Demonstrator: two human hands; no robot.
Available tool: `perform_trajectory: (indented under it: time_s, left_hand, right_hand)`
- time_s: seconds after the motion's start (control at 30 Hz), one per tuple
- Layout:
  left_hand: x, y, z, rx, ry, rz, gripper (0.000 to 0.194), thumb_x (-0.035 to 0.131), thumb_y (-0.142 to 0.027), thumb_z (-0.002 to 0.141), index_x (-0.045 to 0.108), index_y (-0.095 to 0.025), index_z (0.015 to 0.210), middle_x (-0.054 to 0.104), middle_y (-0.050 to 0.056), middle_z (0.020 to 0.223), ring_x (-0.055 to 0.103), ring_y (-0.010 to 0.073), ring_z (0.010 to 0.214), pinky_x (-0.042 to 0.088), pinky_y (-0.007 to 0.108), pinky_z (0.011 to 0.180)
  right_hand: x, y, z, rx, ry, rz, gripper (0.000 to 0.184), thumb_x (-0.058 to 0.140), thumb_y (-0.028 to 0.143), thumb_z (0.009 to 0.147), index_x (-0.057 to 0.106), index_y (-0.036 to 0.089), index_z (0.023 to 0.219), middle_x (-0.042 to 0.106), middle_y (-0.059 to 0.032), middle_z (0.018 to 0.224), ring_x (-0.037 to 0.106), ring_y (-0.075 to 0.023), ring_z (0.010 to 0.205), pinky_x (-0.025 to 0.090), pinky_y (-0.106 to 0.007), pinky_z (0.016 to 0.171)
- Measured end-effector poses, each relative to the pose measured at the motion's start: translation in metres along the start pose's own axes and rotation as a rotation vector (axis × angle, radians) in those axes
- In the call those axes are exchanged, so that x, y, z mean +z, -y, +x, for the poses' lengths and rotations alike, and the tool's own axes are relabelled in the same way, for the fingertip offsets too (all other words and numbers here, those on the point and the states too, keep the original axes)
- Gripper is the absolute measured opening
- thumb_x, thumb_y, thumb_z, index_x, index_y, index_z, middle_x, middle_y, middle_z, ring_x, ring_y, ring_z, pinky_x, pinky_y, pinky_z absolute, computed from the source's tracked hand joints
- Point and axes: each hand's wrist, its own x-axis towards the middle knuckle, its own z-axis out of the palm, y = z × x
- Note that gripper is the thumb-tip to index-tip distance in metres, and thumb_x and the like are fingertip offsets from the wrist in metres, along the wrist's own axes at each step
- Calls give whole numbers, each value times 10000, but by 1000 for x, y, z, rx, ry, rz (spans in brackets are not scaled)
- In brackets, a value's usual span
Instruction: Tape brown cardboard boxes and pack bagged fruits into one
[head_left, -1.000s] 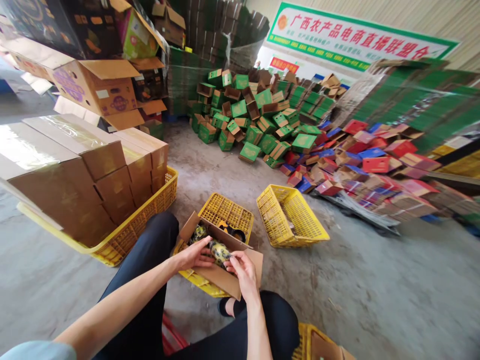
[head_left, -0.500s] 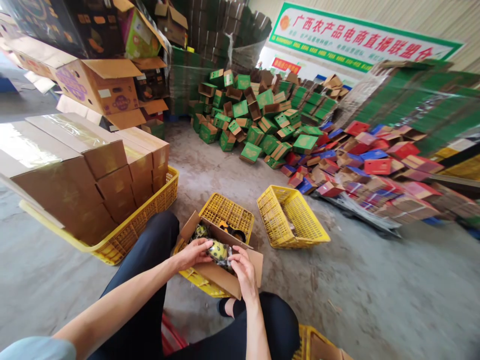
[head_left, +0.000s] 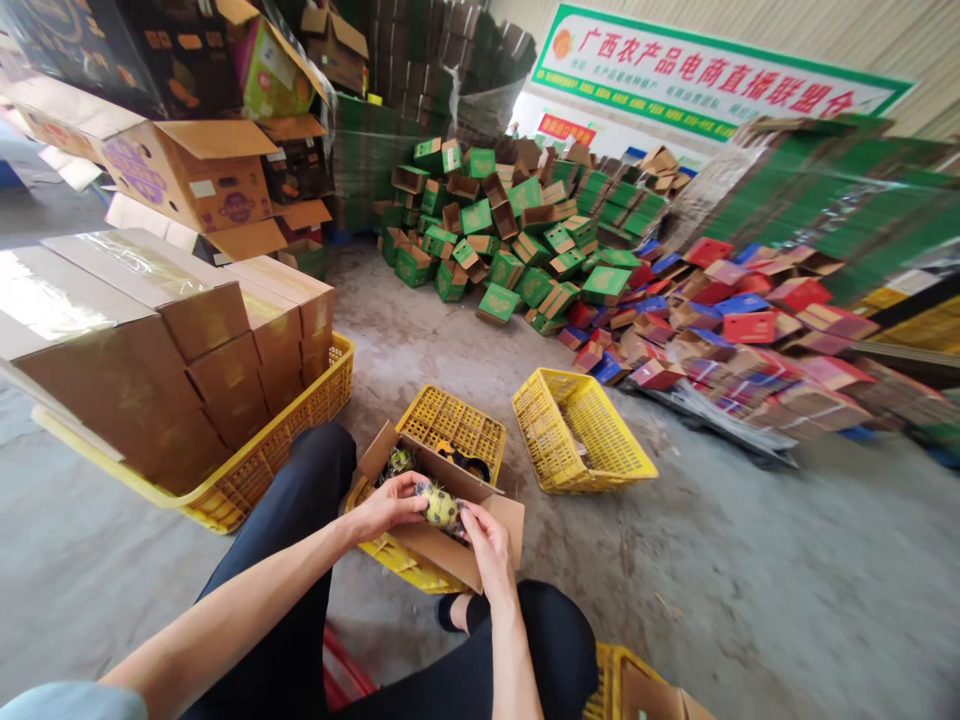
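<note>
Between my two hands is a yellow-green, dark-spotted fruit in clear plastic wrap; its exact kind I cannot make out. My left hand pinches its left end, and my right hand grips the wrap at its right end. Below them an open cardboard box rests on a yellow crate. Another wrapped fruit lies in the box's far left corner. A tape dispenser, black and orange, sits just beyond the box on an upturned yellow crate.
Closed cartons fill a large yellow crate on my left. A tilted yellow basket stands at front right. Farther off are heaps of green boxes and red-blue boxes. Part of another crate shows by my right knee.
My right fingers have closed in on the wrap at the fruit's right end, and the fruit has turned slightly. The view has shifted a little.
</note>
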Motion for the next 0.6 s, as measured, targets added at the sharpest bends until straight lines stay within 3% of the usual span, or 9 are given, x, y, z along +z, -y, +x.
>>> perform_trajectory:
  time_s: [0.17,0.33,0.6]
  left_hand:
    - [-2,0,1,6,6,2,471,934,-293,711,657,-198,1080,683,75,1160,687,221,1035,553,401,952]
    - [-2,-5,-2,-77,-9,52,622,928,-283,706,660,-265,1266,650,83,1284,682,226,1088,543,388,967]
    - [-4,-1,-2,-64,28,109,666,953,-283,654,689,-230,1262,694,90,1238,694,220,1038,513,337,939]
  right_hand:
    - [-2,3,-2,-11,5,-45,547,766,667,779,826,210,1073,806,-115,1045,739,-339,1001,617,-462,891]
    - [-3,9,-3,-32,42,-39,504,763,640,801,827,230,1086,799,-110,1111,718,-356,1090,571,-501,988]
    - [-2,14,-5,-54,27,-10,455,794,608,783,836,245,1055,792,-104,1144,685,-362,1171,494,-527,1088]
